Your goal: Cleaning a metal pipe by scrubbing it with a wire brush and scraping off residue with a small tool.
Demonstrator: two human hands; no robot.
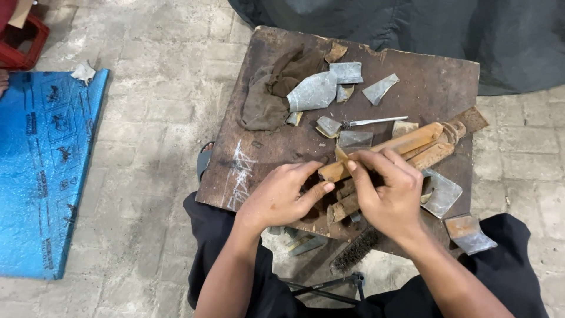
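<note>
Hands are working at a bench (412, 76): the left hand (282, 197) is gripping the near end of a rusty tool (406, 144), the right hand (385, 191) is pinching a small strip (341, 154) against it. Metal scraps (318, 91) are lying scattered beside a rag (268, 94), several apparently already cut.

2 hands (282, 197) (385, 191) on rusty tongs (406, 147) atop wooden board (424, 82)
</note>
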